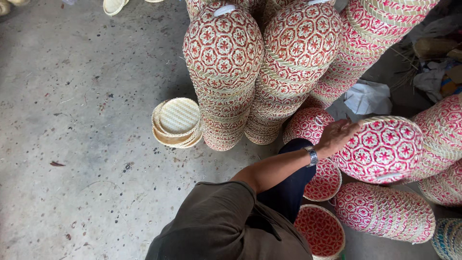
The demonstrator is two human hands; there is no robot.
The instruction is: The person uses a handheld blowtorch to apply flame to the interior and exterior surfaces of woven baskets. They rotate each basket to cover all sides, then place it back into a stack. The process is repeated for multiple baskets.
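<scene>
A red-and-white woven basket stack (380,149) at the right is touched by the flat, unclenched hand (337,137); pushed sideways, it could be toppled.

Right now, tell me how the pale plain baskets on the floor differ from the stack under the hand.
The plain baskets are undyed and straw-coloured; the patterned stack is woven in red and white flowers. The plain baskets sit flat on the floor, few and shallow; the patterned stack lies on its side, touched by the hand. Both are round woven pieces, nested together.
</scene>
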